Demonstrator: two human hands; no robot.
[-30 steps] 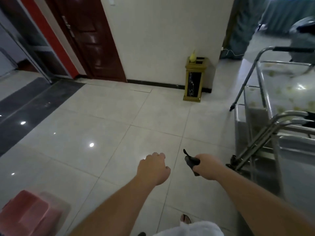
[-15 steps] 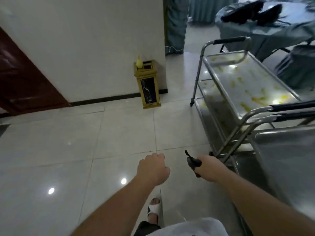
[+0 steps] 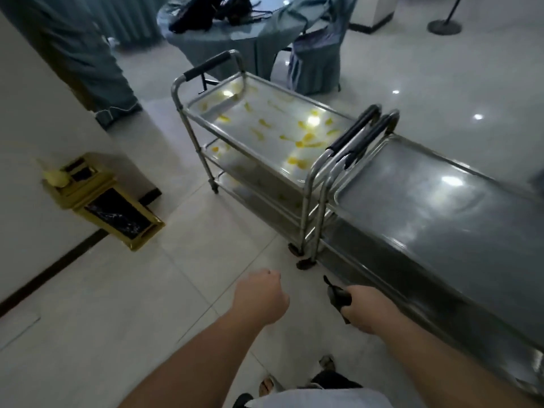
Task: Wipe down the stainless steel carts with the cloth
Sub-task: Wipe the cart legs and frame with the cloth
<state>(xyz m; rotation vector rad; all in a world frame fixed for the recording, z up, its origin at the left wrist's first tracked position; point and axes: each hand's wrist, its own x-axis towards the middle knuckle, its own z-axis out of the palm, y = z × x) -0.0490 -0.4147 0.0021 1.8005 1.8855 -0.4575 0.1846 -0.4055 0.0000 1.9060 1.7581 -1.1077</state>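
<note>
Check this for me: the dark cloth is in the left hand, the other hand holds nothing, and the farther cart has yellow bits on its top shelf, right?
Not quite. The head view shows the dark cloth gripped in the right hand; the left hand is a fist holding nothing. The rest stands: the farther cart has yellow bits on its top shelf.

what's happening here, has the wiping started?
Not yet. A person stands on the tiled floor beside two stainless steel carts parked handle to handle. The right hand grips a small dark cloth; the left hand is a loose fist holding nothing. Neither touches a cart. The far steel cart has yellow scraps across its top tray; the near steel cart looks bare on top.
</note>
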